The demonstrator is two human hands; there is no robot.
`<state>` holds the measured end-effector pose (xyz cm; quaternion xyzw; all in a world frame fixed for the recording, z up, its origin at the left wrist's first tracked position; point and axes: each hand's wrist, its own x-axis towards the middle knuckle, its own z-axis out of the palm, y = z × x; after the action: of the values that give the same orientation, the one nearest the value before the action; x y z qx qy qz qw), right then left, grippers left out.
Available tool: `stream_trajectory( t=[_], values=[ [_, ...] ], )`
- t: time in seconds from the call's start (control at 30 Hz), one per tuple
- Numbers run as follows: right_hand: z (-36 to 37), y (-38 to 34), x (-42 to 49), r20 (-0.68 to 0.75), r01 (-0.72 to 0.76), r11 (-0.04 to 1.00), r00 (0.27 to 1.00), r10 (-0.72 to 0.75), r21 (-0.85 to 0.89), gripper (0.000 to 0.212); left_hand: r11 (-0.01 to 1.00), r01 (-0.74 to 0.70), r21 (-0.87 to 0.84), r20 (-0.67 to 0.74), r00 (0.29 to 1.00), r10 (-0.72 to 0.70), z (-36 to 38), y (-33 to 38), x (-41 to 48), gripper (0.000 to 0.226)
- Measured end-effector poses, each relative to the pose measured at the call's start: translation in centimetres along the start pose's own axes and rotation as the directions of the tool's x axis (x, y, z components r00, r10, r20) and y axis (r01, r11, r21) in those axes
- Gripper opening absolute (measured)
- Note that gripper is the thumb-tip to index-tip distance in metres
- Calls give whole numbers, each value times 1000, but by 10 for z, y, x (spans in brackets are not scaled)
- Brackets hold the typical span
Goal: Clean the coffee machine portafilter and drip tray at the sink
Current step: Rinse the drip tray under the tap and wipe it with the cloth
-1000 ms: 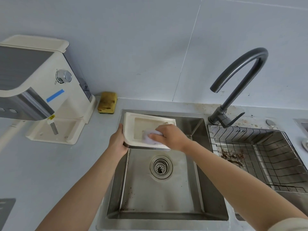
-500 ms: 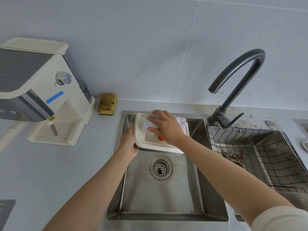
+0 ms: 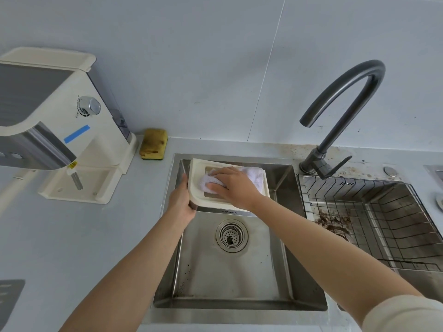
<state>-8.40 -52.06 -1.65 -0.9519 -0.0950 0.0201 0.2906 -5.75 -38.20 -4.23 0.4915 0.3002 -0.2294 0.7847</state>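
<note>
Drip tray (image 3: pixel 215 206) is centre frame, held over the back part of the sink (image 3: pixel 239 271), open side up and tipped a bit. It doesn't look to be resting on the basin floor. Left hand (image 3: pixel 181 200) grips its left edge w/ thumb along the rim; the other digits go under the tray, out of sight. Right hand (image 3: pixel 236 188) is on top, inside the tray. Its fingers (image 3: pixel 223 172) & thumb are bunched on a wad of white cloth (image 3: pixel 254 174), pressing it into the recess. The rest of the cloth trails toward the tray's far right corner.

Handling, my guess: the tray is cream plastic w/ a metal front strip, so it's light & stiff and won't flex much under a rub. Prob slippery when wet, esp. the smooth rim. Best hold = a side edge, thumb over the rim & support below, as the left hand has it. A drop would only land in the steel basin, but a plastic corner could chip. The cloth is soft & limp and needs bunching to reach corners.

Portafilter: not in view, can't say where it is.

Surface & room: pale grey bench (image 3: pixel 72 236), stainless sink w/ drain (image 3: pixel 231 236) just below the tray, brown specks along the basin edges. Dark gooseneck tap (image 3: pixel 345 97) is upper right, no water running. Wire basket (image 3: pixel 371 212) sits at right in a 2nd basin, w/ coffee-like residue under it. Coffee machine (image 3: pixel 60 121) is at left. A yellow sponge (image 3: pixel 153 143) lies btwn it & the sink, against the grey tiled wall.
</note>
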Motion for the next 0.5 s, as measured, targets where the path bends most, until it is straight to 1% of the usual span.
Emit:
stream_trajectory(
  t=[0.07,0.17,0.23,0.3,0.4,0.5],
  values=[
    [1,-2,-1,59,7,1000,998,-8,26,32,1000,14,-10,14,1000,-14,-2,1,1,40],
    [-2,-5,-1,122,3,1000,992,-6,26,35,1000,28,-9,0,1000,-28,-1,1,-3,39],
    [-5,-6,-2,137,2,1000,991,-4,16,37,999,37,-10,20,999,-37,0,-1,-5,41],
    [-7,-4,-3,125,37,999,991,-39,12,33,999,40,-9,20,999,-39,0,-1,-5,43],
    [-7,-1,-5,94,74,997,993,-71,-30,34,1000,19,8,1,1000,-19,2,2,-5,30],
    [-8,1,-1,-20,0,998,1000,-1,-68,31,1000,12,13,6,1000,-12,6,1,-8,28]
  ],
)
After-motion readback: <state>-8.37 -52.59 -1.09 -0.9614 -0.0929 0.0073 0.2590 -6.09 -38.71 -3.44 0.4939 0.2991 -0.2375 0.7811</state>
